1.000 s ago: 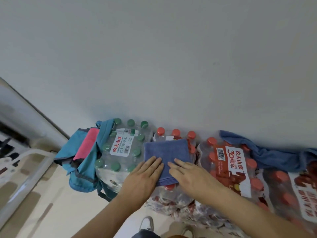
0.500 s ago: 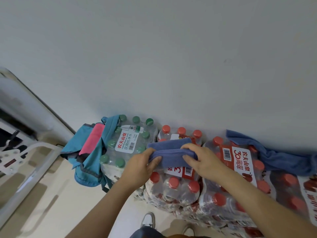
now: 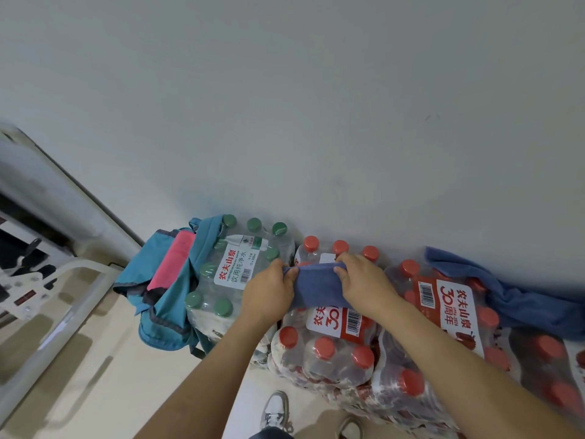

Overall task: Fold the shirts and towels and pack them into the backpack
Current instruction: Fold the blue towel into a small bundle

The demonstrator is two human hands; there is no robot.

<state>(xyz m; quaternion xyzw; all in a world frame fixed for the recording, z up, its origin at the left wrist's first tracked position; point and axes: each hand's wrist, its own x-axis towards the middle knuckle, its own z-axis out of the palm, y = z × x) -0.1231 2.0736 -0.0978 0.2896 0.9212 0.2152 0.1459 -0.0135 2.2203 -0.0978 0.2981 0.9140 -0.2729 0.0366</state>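
A folded blue towel [image 3: 318, 286] is held up between both hands above the shrink-wrapped packs of water bottles. My left hand [image 3: 270, 291] grips its left end, thumb over the top edge. My right hand [image 3: 364, 282] grips its right end. A teal backpack [image 3: 164, 299] with a pink cloth [image 3: 172, 264] showing in its mouth hangs at the left side of the green-capped pack. Another blue cloth [image 3: 512, 296] lies crumpled against the wall at the right.
Green-capped bottle pack [image 3: 235, 267] and red-capped packs [image 3: 443, 312] form the work surface along a white wall. A white frame [image 3: 63, 312] stands on the beige floor at the left. A shoe [image 3: 275, 410] shows below.
The towel lay flat under both palms; both hands have picked it up by its ends, folded narrower, and raised it off the packs.
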